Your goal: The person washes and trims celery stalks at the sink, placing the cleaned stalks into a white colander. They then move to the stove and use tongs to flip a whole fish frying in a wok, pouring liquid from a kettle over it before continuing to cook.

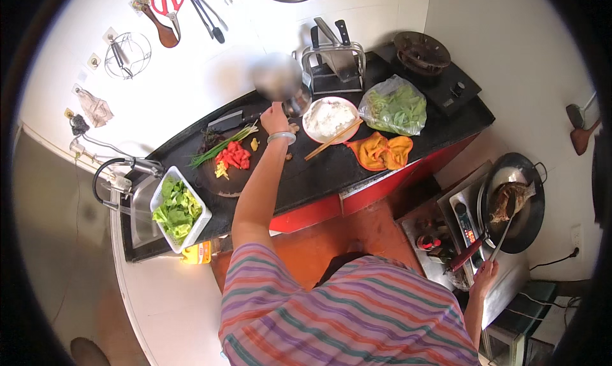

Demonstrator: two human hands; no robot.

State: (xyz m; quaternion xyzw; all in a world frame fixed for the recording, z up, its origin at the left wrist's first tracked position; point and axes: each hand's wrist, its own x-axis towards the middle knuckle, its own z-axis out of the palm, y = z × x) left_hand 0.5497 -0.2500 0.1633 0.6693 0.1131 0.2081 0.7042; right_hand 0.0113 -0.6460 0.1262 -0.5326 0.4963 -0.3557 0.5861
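Observation:
My left hand, with a pale bangle at the wrist, is raised over the counter and grips the near edge of a round metal bowl. The bowl is blurred, so its contents cannot be made out. Partly behind it stands a shiny metal container. On the right, my right hand is closed around the long handle of a metal spatula. The spatula's head rests against a browned fish in a black wok on an induction cooker with a lit display.
A round cutting board carries chopped tomato, scallions and a cleaver. Chopsticks lean on a bowl of white powder. Bagged greens, an orange cloth, a knife rack and a lettuce basket stand around.

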